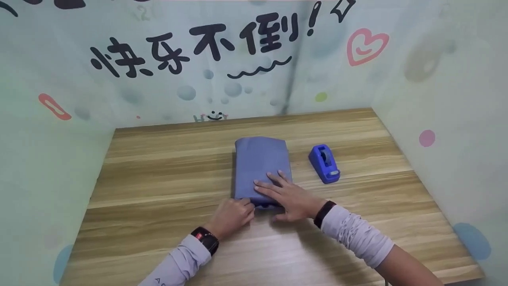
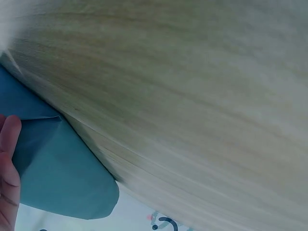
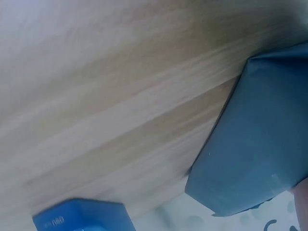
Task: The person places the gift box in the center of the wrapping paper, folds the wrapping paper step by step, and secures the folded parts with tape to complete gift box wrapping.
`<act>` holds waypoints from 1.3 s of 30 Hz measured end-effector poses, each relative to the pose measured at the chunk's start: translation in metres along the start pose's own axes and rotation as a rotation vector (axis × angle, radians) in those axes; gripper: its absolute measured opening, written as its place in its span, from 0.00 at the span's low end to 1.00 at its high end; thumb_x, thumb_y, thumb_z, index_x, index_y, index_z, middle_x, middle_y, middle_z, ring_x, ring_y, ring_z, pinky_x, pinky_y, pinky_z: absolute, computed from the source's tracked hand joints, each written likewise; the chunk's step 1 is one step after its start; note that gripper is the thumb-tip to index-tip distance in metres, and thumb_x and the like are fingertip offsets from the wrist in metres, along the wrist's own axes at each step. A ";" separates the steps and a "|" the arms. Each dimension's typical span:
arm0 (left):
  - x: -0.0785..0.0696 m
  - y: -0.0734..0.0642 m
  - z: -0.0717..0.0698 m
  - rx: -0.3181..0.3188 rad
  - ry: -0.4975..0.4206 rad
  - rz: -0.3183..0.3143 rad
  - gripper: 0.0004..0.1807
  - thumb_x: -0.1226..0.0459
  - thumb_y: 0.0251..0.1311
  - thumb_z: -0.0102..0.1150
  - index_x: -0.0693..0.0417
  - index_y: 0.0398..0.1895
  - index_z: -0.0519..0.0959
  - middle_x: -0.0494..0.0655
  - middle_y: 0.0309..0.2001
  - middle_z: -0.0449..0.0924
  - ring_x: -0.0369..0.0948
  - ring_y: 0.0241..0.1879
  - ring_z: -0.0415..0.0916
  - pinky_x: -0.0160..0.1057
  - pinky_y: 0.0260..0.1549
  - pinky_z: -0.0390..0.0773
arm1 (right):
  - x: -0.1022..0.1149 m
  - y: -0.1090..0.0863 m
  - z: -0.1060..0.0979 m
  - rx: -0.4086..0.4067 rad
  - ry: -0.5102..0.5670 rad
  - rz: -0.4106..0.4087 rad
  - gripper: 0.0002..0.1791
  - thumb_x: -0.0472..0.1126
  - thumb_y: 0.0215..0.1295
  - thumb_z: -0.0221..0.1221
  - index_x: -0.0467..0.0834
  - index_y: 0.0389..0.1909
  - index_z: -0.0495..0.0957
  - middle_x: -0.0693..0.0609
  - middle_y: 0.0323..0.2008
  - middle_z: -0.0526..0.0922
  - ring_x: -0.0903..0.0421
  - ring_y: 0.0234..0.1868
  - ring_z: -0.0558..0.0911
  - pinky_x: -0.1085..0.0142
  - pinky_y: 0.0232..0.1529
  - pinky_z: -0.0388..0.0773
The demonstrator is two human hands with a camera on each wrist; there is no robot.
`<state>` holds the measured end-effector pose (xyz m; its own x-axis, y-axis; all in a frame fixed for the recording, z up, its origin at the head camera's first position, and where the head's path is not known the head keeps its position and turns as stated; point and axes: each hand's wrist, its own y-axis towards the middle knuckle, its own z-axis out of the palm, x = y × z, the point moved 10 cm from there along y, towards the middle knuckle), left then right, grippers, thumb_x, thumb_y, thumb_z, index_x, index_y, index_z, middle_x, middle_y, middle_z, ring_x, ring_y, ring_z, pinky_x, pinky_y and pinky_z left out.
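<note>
A box-shaped package in blue-grey wrapping paper (image 1: 260, 163) lies lengthwise on the table. At its near left corner my left hand (image 1: 233, 214) has its fingers curled and pinches the paper of the near end. In the left wrist view, a crease runs across that paper (image 2: 67, 163) beside the fingers (image 2: 8, 137). My right hand (image 1: 291, 198) rests on the near right part of the package, fingers spread over the top and thumb down by the near edge. The package's side (image 3: 255, 134) fills the right of the right wrist view. Fingertips partly hide the near end.
A blue tape dispenser (image 1: 325, 163) stands on the wooden table (image 1: 158, 178) to the right of the package. Printed walls (image 1: 238, 91) enclose the table at the back and both sides.
</note>
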<state>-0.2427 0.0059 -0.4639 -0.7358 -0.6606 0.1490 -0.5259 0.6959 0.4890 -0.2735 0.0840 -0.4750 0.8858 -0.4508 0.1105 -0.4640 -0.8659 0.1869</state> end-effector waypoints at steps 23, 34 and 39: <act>0.039 -0.001 0.016 0.169 -0.074 -0.259 0.46 0.51 0.40 0.72 0.57 0.63 0.63 0.53 0.61 0.65 0.51 0.62 0.62 0.50 0.60 0.67 | -0.002 0.008 -0.011 -0.131 0.052 0.071 0.23 0.44 0.66 0.54 0.48 0.62 0.69 0.53 0.64 0.69 0.40 0.66 0.64 0.36 0.63 0.56; 0.033 0.009 0.004 0.078 -0.013 -0.183 0.33 0.49 0.41 0.69 0.56 0.50 0.73 0.50 0.47 0.74 0.47 0.46 0.69 0.44 0.46 0.73 | 0.003 0.006 -0.016 -0.124 0.105 0.036 0.19 0.40 0.64 0.55 0.45 0.56 0.72 0.51 0.61 0.73 0.38 0.64 0.66 0.33 0.59 0.58; 0.020 0.013 -0.003 0.052 0.057 -0.199 0.32 0.40 0.46 0.61 0.53 0.46 0.74 0.50 0.41 0.74 0.46 0.43 0.71 0.44 0.42 0.76 | 0.005 -0.001 -0.014 -0.068 0.151 0.046 0.18 0.40 0.65 0.54 0.47 0.55 0.71 0.53 0.61 0.73 0.40 0.65 0.65 0.35 0.62 0.55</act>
<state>-0.2628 0.0011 -0.4518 -0.5909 -0.8002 0.1030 -0.6806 0.5629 0.4689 -0.2694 0.0854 -0.4613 0.8541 -0.4477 0.2646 -0.5083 -0.8262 0.2430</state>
